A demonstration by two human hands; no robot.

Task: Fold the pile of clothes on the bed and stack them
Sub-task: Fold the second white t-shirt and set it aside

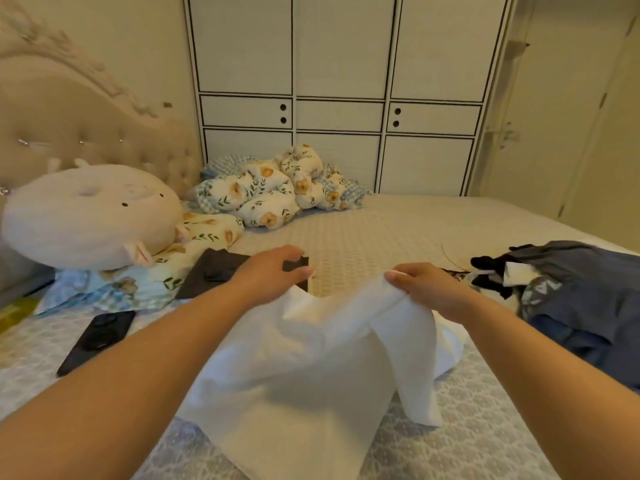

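Head view: both hands are lifting a white garment (311, 358) above the bed's (398, 230) near edge. Left hand (273, 271) is curling its fingers round the cloth's upper left edge; right hand (422, 285) is pinching the upper right edge (thumb on top). Folded dark garment (211, 271) is lying toward the bed's left side, just behind the left hand. Unfolded pile of blue-grey and black clothes (575, 299) is sitting at the right edge, showing white lettering too blurred to read. Black phone (98, 341) is lying near the left edge.
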